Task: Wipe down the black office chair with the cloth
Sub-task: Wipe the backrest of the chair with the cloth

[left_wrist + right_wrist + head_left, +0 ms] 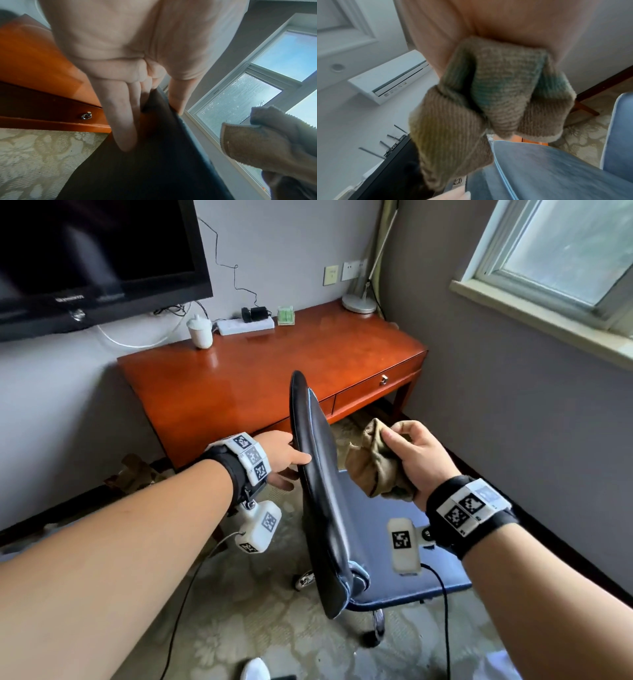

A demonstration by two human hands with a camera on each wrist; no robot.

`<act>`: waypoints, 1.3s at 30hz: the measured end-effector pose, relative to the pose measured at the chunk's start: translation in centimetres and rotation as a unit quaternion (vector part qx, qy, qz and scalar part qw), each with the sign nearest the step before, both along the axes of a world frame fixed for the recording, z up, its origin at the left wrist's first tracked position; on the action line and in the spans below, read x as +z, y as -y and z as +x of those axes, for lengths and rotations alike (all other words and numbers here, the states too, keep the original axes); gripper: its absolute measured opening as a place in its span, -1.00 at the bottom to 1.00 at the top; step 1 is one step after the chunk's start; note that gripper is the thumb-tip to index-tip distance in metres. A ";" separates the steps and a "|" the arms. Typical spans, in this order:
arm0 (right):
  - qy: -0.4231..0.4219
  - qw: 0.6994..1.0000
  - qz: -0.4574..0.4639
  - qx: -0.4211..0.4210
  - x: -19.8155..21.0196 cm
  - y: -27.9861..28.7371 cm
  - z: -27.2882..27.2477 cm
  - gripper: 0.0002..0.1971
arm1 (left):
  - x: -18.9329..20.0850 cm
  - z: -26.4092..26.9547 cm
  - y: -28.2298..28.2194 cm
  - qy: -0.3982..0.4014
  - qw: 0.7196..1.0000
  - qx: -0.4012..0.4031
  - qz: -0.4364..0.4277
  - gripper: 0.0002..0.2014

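L hand pinches chair backrest edge, steadying it; R hand clamped on bunched cloth. Best: flatten cloth, wipe top-down w/ overlapping strokes.

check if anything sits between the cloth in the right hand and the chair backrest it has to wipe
Nothing visible does. The cloth, bunched in the right hand, hangs just beside the front face of the chair backrest with only open air between. The left hand grips the backrest's edge from the other side, clear of that path.
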State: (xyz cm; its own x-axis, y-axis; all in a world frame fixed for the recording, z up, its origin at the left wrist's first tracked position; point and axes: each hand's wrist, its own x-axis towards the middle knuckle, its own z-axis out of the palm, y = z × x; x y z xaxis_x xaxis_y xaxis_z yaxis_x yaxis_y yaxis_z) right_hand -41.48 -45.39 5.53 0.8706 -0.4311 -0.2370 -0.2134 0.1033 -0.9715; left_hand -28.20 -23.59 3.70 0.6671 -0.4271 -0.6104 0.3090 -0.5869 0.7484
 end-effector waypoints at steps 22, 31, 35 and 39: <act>0.015 0.999 0.005 -0.047 1.0 3.5 7.0 -0.27 | 1.1 13.0 3.8 0.081 0.986 -0.113 0.095 -0.78; -0.037 0.982 -0.181 -0.028 -3.5 8.7 16.4 -0.78 | 0.6 18.4 5.9 0.123 0.970 -0.146 0.151 -0.26; -0.012 0.989 -0.147 -0.015 -6.0 11.4 21.0 -0.86 | 0.9 21.0 8.5 0.193 0.951 -0.165 0.174 -0.06; -0.008 0.990 -0.142 0.011 -8.3 13.2 25.5 -0.81 | 1.5 23.2 11.6 0.265 0.927 -0.181 0.195 -0.12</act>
State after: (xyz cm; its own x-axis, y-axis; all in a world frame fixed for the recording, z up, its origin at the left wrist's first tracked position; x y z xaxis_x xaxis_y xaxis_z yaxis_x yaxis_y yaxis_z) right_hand -15.97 -58.57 -2.73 0.8779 -0.4631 -0.1221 -0.2274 -0.1788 -0.9572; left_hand -5.03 -35.16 5.24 0.7739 -0.4969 -0.3927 -0.3113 -0.8384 0.4474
